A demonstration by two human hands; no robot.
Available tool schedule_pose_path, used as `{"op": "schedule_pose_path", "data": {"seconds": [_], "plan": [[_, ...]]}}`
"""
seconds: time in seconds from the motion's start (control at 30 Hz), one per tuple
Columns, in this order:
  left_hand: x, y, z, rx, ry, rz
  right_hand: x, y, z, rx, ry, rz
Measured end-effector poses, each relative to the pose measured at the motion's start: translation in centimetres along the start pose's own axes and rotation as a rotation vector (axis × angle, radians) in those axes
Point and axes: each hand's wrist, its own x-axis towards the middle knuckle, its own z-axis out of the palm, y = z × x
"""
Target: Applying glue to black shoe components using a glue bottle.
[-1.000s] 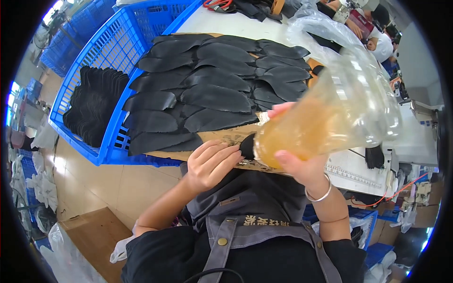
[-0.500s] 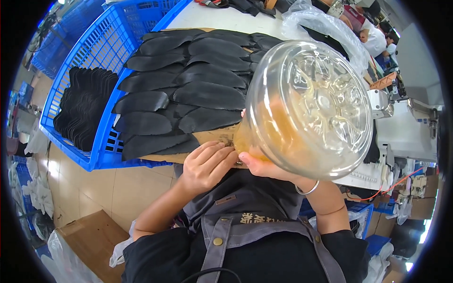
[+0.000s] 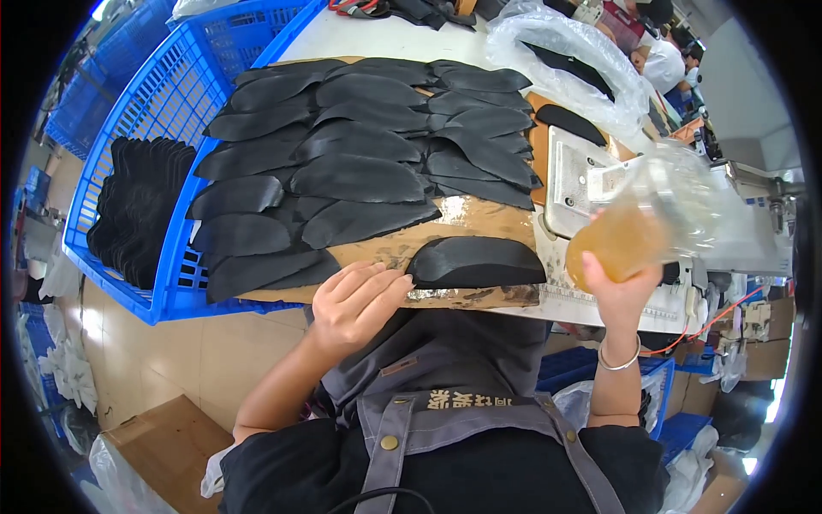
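Note:
My right hand (image 3: 623,289) is wrapped round a clear plastic bottle (image 3: 625,236) holding cloudy amber liquid. The bottle is tipped with its broad base up and to the right, smeared by motion; its mouth is hidden. On the cardboard sheet (image 3: 368,250) in front of me lies a black curved flat piece (image 3: 479,259), with a glossy upper part and a duller strip along its lower edge. The fingers of my left hand (image 3: 355,304) are bent together at that piece's left end and seem to pinch it. Several rows of overlapping black curved pieces (image 3: 360,176) cover the cardboard beyond.
To the left, a blue plastic crate (image 3: 175,257) holds a stack of black shaped pieces (image 3: 141,210). A white metal plate (image 3: 569,180), a single black piece (image 3: 572,124) and a clear plastic bag (image 3: 505,43) lie right. Other people work at the far right. A cardboard box (image 3: 167,445) stands lower left.
My right hand has swung the bottle right, away from my left hand, uncovering the black curved piece and the white plate. My left hand has shifted slightly left and down in the picture.

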Motion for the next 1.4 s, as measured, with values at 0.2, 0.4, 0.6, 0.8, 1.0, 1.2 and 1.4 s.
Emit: {"op": "schedule_pose_path", "data": {"seconds": [0.2,0.4,0.6,0.8,1.0,1.2,1.4], "plan": [[-0.2,0.1,0.0,0.027,0.013,-0.012,1.2,-4.3,4.5,-0.213,-0.225,-0.335],[-1.6,0.3,-0.2,0.049,-0.067,-0.036,0.8,-4.7,11.0,0.391,-0.22,-0.201],[1.2,0.7,-0.7,0.026,-0.055,0.001,-1.0,1.1,4.3,-0.076,-0.358,-0.372],[2.1,1.5,-1.2,-0.135,-0.159,-0.315,-2.7,4.6,-2.4,-0.05,0.152,0.072],[7.5,3.4,-1.1,-0.19,-0.222,-0.156,-5.2,9.0,-2.3,1.275,0.462,0.302],[11.8,6.2,3.7,-0.236,-0.475,-0.08,-5.7,9.3,-1.8,1.336,0.389,0.421],[13.0,6.6,6.0,-0.151,-0.702,-0.124,-5.7,9.0,-1.7,1.306,0.351,0.404]]}}
